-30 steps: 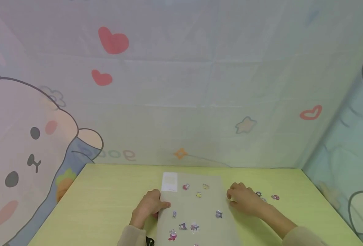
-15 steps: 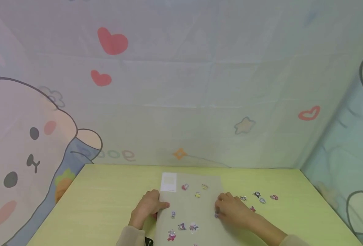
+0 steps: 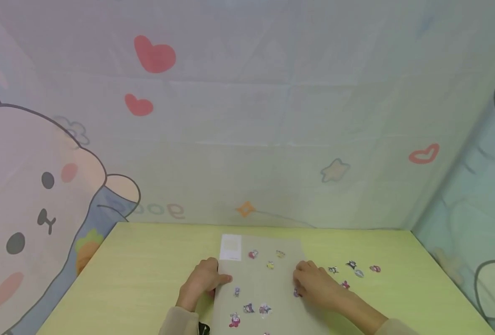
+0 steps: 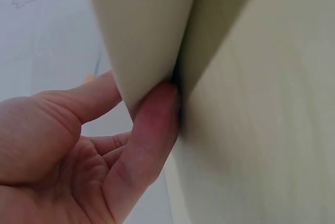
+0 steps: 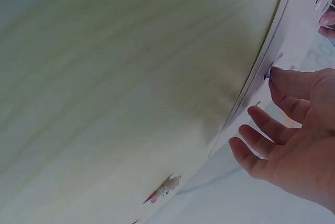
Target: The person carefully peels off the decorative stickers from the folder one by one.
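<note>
Yellow and wood-streaked, the table [image 3: 138,274] carries a smooth beige board [image 3: 268,284], its long axis running twelve to six. At nine o'clock the left hand [image 3: 204,278] grips its edge; at three, the right hand [image 3: 318,284] pinches a small purple sticker [image 3: 296,293] on the board, towards that hand's eight o'clock. Loose cut-out stickers [image 3: 351,264] lie nearer it, towards two.
</note>
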The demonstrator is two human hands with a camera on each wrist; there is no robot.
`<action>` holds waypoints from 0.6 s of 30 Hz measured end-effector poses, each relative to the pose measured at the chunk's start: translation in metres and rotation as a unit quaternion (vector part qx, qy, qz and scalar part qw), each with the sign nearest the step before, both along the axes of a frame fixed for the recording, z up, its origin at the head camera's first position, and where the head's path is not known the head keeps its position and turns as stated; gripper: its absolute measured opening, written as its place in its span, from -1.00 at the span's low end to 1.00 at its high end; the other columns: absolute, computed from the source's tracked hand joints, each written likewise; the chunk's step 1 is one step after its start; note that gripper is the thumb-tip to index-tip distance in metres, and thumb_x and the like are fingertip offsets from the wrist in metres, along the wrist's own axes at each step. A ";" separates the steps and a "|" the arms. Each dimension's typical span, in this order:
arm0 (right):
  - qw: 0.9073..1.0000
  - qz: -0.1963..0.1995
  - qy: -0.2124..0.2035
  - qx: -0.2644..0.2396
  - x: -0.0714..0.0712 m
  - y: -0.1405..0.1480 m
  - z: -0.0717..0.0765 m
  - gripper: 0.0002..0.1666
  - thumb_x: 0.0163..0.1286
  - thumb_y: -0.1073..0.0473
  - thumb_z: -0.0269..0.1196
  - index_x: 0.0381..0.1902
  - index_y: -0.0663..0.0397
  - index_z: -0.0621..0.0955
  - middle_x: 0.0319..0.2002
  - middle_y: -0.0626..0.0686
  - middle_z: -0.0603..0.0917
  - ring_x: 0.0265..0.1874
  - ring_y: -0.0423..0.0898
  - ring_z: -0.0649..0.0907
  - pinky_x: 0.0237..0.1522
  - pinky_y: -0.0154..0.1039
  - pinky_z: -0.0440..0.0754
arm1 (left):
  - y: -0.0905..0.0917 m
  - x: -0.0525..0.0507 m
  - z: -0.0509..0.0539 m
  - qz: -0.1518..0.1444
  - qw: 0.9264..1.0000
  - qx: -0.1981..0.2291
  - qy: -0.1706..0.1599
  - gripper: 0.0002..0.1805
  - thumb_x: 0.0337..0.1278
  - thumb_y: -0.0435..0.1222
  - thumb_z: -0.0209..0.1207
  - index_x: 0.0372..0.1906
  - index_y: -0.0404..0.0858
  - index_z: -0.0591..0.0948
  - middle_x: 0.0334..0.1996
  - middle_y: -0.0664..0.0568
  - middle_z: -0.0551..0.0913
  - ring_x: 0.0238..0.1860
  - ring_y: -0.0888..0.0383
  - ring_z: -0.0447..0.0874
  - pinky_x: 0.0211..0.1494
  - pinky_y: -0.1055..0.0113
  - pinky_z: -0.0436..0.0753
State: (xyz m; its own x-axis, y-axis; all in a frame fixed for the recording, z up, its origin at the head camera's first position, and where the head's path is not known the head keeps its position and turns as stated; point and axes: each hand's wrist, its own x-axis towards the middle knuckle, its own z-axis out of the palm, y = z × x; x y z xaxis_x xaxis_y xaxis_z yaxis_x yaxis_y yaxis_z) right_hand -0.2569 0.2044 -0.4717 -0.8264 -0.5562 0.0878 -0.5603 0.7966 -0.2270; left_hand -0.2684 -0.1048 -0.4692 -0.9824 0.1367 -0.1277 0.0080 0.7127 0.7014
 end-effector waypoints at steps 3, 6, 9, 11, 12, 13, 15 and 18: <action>1.000 -0.002 0.005 -0.004 -0.003 0.000 -0.002 -0.83 0.22 0.32 0.32 -0.44 -0.02 0.55 -0.13 0.04 0.53 -0.12 0.03 0.48 -0.18 0.00 0.51 | 0.000 0.000 0.000 0.000 1.000 0.002 0.001 -0.68 0.12 -0.28 0.36 -0.30 -0.47 0.54 -0.57 -0.10 0.59 -0.67 0.07 0.61 -0.53 0.25 0.58; 1.000 -0.003 0.005 -0.007 -0.005 0.001 -0.004 -0.80 0.23 0.34 0.32 -0.46 -0.03 0.53 -0.11 0.10 0.53 -0.09 0.10 0.48 -0.17 0.06 0.51 | 0.000 0.001 0.000 -0.002 1.000 0.010 -0.001 -0.69 0.11 -0.29 0.36 -0.30 -0.47 0.54 -0.56 -0.10 0.59 -0.66 0.06 0.62 -0.53 0.24 0.59; 1.000 -0.005 0.004 -0.005 -0.005 0.002 -0.005 -0.78 0.26 0.32 0.31 -0.47 -0.04 0.50 -0.10 0.10 0.53 -0.07 0.11 0.48 -0.17 0.07 0.51 | 0.000 0.001 0.000 -0.005 1.000 0.018 -0.004 -0.70 0.12 -0.30 0.36 -0.29 -0.47 0.54 -0.55 -0.10 0.60 -0.64 0.06 0.63 -0.52 0.24 0.61; 1.000 -0.008 0.002 -0.001 -0.005 0.002 -0.005 -0.79 0.30 0.30 0.29 -0.47 -0.05 0.50 -0.10 0.09 0.52 -0.06 0.11 0.48 -0.15 0.07 0.51 | 0.000 0.001 0.001 -0.007 1.000 0.019 -0.004 -0.70 0.11 -0.30 0.36 -0.29 -0.48 0.55 -0.55 -0.11 0.61 -0.64 0.05 0.63 -0.51 0.23 0.61; 1.000 -0.010 0.000 0.000 -0.004 0.002 -0.004 -0.79 0.31 0.29 0.28 -0.46 -0.05 0.49 -0.10 0.08 0.52 -0.05 0.11 0.48 -0.14 0.07 0.50 | 0.000 0.001 0.001 -0.007 1.000 0.020 -0.004 -0.70 0.11 -0.30 0.36 -0.29 -0.48 0.55 -0.55 -0.11 0.61 -0.64 0.05 0.63 -0.51 0.23 0.61; 1.000 -0.012 -0.004 0.001 -0.004 0.002 -0.004 -0.79 0.33 0.29 0.26 -0.46 -0.04 0.48 -0.09 0.08 0.51 -0.04 0.11 0.48 -0.13 0.07 0.50 | 0.000 0.001 0.001 -0.007 1.000 0.018 -0.004 -0.70 0.11 -0.30 0.36 -0.29 -0.48 0.55 -0.55 -0.11 0.61 -0.64 0.05 0.63 -0.51 0.23 0.61; 1.000 -0.015 -0.012 0.002 -0.003 0.001 -0.002 -0.80 0.35 0.28 0.25 -0.44 -0.03 0.47 -0.08 0.08 0.50 -0.01 0.12 0.47 -0.09 0.09 0.49 | -0.001 0.001 0.002 -0.005 1.000 0.016 -0.003 -0.70 0.11 -0.30 0.36 -0.29 -0.48 0.55 -0.55 -0.11 0.61 -0.64 0.05 0.63 -0.51 0.24 0.61; 1.000 -0.013 -0.024 0.000 -0.002 0.001 0.000 -0.81 0.36 0.29 0.23 -0.41 0.00 0.45 -0.07 0.10 0.48 0.02 0.15 0.45 -0.05 0.12 0.48 | -0.001 0.002 0.002 -0.005 1.000 0.014 -0.004 -0.70 0.12 -0.30 0.36 -0.29 -0.47 0.55 -0.56 -0.11 0.61 -0.65 0.06 0.63 -0.52 0.24 0.60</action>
State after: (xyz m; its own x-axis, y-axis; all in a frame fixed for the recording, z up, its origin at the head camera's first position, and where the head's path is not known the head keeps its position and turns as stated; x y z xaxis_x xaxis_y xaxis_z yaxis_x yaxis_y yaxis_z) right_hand -0.2585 0.2052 -0.4719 -0.8442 -0.5340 0.0473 -0.5273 0.8112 -0.2528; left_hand -0.2669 -0.1061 -0.4668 -0.9798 0.1508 -0.1310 0.0102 0.6925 0.7213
